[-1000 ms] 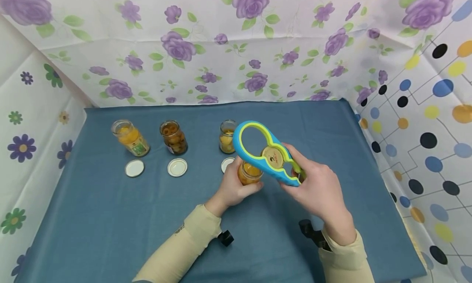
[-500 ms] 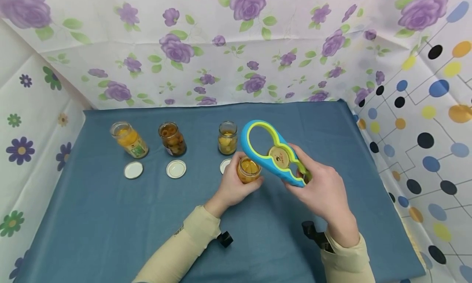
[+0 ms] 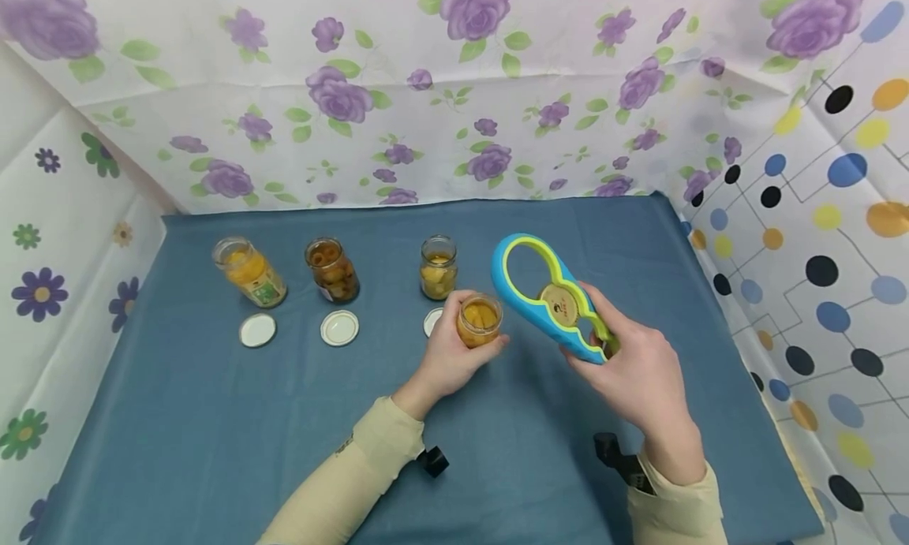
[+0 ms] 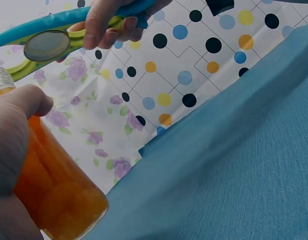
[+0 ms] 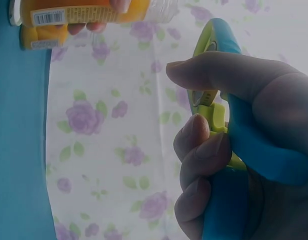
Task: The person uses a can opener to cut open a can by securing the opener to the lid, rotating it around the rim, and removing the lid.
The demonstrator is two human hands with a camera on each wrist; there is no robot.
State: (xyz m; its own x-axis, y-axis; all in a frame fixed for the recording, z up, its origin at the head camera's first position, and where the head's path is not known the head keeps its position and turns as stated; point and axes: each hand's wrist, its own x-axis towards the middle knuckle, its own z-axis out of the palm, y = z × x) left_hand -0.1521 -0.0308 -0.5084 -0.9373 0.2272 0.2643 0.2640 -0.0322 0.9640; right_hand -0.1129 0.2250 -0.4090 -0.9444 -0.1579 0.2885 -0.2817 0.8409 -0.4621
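My left hand [image 3: 449, 354] grips a glass jar [image 3: 479, 321] of orange fruit, its mouth uncovered. To the right, my right hand [image 3: 637, 363] holds a blue and green jar opener [image 3: 529, 289] by its handles. A gold lid [image 3: 561, 304] sits clamped in the opener's middle ring, apart from the jar. In the left wrist view the thumb lies across the upper part of the fruit jar [image 4: 64, 190]. From the right wrist, curled fingers [image 5: 196, 175] show around the handles of the jar opener [image 5: 219, 37].
Along the back stand three lidless jars: one with yellow-orange fruit [image 3: 252, 273], one with brown contents [image 3: 332, 270] and one with pale yellow pieces [image 3: 438, 267]. Before them lie a left white lid [image 3: 257, 330], a second lid [image 3: 339, 327] and a partly hidden third lid [image 3: 432, 322]. Blue cloth [image 3: 213, 434] covers the table.
The jar opener, with the gold lid in it, has moved right, away from above the fruit jar. The jar's open mouth is now fully in sight. My left hand has barely moved.
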